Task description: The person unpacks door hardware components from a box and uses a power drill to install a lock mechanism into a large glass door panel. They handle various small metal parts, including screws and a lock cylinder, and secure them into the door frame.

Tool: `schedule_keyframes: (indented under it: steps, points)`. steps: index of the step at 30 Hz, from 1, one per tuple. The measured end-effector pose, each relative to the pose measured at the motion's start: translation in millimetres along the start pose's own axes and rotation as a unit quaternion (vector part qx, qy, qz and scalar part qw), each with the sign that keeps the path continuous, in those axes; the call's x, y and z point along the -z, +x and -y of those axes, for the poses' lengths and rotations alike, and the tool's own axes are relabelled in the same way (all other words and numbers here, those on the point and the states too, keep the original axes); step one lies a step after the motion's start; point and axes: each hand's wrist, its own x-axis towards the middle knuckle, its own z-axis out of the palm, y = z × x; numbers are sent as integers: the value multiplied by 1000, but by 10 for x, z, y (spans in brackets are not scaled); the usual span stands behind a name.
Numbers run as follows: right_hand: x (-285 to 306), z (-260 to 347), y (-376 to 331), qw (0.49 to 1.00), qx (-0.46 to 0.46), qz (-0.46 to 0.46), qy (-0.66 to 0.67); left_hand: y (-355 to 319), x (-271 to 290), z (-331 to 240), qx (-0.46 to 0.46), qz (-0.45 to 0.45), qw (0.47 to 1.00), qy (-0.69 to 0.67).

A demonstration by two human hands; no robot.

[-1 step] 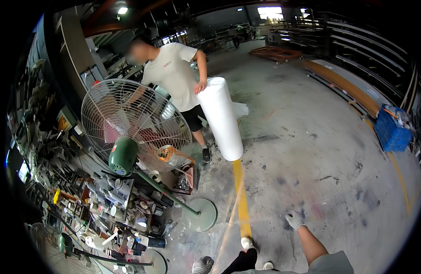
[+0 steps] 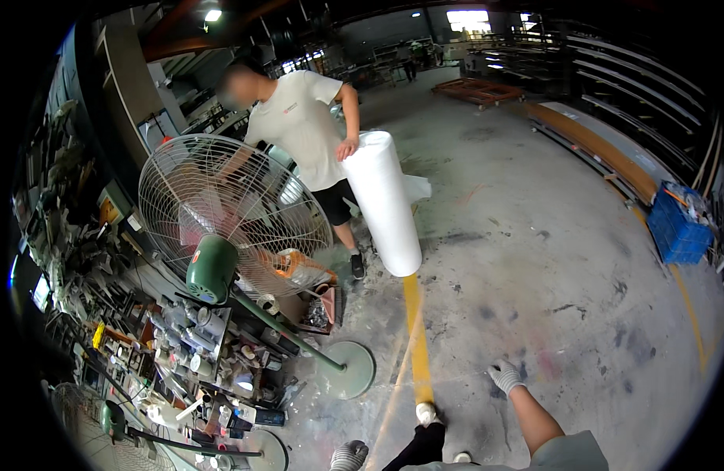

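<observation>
- White and smooth, the thick roll (image 2: 384,212) is well ahead of both of the wearer's hands, with its lower end over the top of the yellow line (image 2: 415,337)
- Its long axis runs near upright, the top tipping toward the left in this bent view; whether the lower end bears on the floor (image 2: 488,259) I cannot tell for sure
- A loose white flap (image 2: 416,188) sticks out from its right side, away from the co-worker (image 2: 295,129)
- The co-worker's hand (image 2: 347,148) rests on the upper rim, on the side facing the co-worker
- From the right hand (image 2: 506,377), gloved and out over the floor, the roll lies ahead and to the left; this hand looks the nearer of the two, yet well apart from it
- The right hand is bare of any load, fingers loosely spread
- From the left hand (image 2: 349,455), low by the bottom edge, the roll lies ahead and slightly right; its grip I cannot tell, as the fingers are partly cut off
- The green fan (image 2: 213,267) stands left of the roll, its round base (image 2: 352,369) nearest to the left hand, without contact
</observation>
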Motion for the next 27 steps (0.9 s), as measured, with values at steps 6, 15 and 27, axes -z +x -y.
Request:
schedule_keyframes:
  steps: [6,15,27]
  points:
    - [-103,605,488,983,83,118,-111,1426,-19,-70,13,-15,998,-66]
    - [143,-97,1231,869,-158,351,-312,3407,523,-736,14,76,996,-49]
    - [-601,660,4960,905,-19,358,-228,4942,288,-1550,147,-66,979,-126]
